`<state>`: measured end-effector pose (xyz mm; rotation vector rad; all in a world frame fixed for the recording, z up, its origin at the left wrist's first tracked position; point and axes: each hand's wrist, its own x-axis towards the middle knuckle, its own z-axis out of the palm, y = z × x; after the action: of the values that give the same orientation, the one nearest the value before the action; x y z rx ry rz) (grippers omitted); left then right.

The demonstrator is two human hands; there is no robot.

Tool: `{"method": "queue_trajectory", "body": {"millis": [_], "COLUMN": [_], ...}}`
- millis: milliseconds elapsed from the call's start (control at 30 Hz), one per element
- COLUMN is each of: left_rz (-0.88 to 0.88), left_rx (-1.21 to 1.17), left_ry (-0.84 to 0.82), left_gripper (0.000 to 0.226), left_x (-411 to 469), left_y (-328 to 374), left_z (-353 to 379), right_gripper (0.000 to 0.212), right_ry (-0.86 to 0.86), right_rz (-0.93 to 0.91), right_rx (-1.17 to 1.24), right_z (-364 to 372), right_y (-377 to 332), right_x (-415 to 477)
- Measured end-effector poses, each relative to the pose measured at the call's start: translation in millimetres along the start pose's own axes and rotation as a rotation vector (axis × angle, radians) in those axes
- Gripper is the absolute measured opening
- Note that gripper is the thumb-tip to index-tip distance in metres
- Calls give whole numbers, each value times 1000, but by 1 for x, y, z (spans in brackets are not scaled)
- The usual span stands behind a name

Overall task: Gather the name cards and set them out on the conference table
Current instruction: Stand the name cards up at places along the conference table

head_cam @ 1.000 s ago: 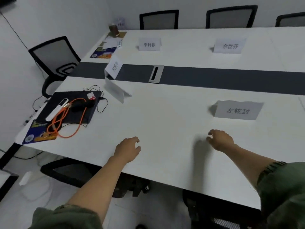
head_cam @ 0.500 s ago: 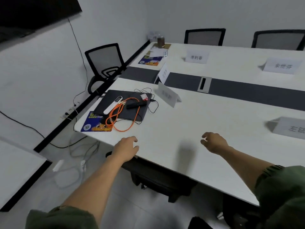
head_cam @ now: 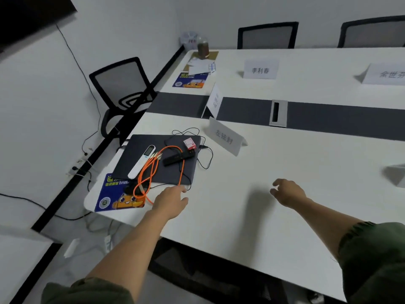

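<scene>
Several white folded name cards stand on the white conference table point(head_cam: 274, 216). One card point(head_cam: 225, 137) is just right of the dark laptop. Another card point(head_cam: 214, 100) stands on the grey centre strip. Two more cards point(head_cam: 260, 69) point(head_cam: 385, 73) stand on the far side. A further card point(head_cam: 396, 175) shows at the right edge. My left hand point(head_cam: 171, 201) hovers over the near table edge beside the orange cable, fingers loosely spread, holding nothing. My right hand point(head_cam: 288, 193) floats above the table, fingers curled apart, empty.
A closed dark laptop point(head_cam: 157, 160) carries an orange cable point(head_cam: 151, 172), a white remote point(head_cam: 142, 161), a black device and a small red box. Blue mouse pads point(head_cam: 119, 194) point(head_cam: 190, 79) lie at the table's left end. Black mesh chairs point(head_cam: 122, 84) point(head_cam: 267, 35) surround the table.
The view has swung left and moved closer to the table's left end. My left hand now sits next to the orange cable. Both hands stay empty.
</scene>
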<state>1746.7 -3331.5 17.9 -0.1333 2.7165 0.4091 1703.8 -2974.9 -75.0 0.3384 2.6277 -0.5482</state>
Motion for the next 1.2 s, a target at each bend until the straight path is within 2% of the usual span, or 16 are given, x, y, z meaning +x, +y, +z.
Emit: {"method": "queue_trajectory", "body": {"millis": [300,500,633,700,767,867,1000,1067,1200], "left_rz": [157,315,403,439,484,548,599,625,675], "left_rx": [81,151,187,212,246,303,420,499,511], "left_ry": [-76,-51,9,35,65,103,100,95,161], "left_gripper": [31,38,44,47,47,51,63,62,50], "left_x": [115,205,255,273,292,317,349,359,355], "left_y": [24,46,64,72,81,93,101,103,116], "left_z": [-13,-31,-37,-38,-38,-37,-28,-19,2], "right_gripper": [48,50,48,45,50,61,61,61,61], "right_ry": [22,168,201,251,274,292,347,351,359], "right_rz": [144,262,293,283,294,320,327,337,335], "right_rx": [-5,32,22,-37,-72,-41,-14,-3,-1], "right_z": [4,8,17,27,42,60,63,64,65], "right_y": [-4,3,8,9,10,11,13,13,15], "right_x": [39,69,92,94,93,87,92,92,95]}}
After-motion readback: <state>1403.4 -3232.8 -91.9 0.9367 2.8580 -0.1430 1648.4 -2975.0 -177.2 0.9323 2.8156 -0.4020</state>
